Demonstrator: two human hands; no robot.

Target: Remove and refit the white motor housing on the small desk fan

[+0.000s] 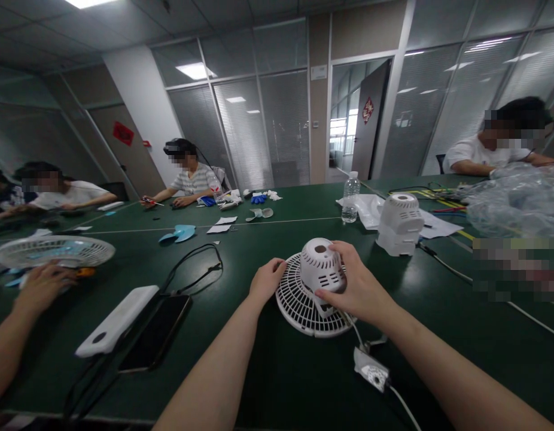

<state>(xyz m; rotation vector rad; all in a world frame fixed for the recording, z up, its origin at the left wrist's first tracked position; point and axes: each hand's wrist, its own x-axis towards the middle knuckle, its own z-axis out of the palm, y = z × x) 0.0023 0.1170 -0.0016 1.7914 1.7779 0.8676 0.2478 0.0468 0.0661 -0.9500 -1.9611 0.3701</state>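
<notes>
The right hand (355, 280) grips the white fan motor housing (319, 263), slightly tilted over the round fan grille (297, 306). The left hand (267, 281) curls at the grille's left rim; whether it pinches, I cannot tell. The housing looks light, stiff and slick, best held around its sides; the ribs seem fragile. The smartphone (157, 336), left of the grille, and second housing (399, 224), beyond its right, bound the room.

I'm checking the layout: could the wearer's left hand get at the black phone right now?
Probably yes. The left hand is at the edge of the white grille, and only green tabletop shows between it and the black phone, whose screen lies uncovered.
</notes>
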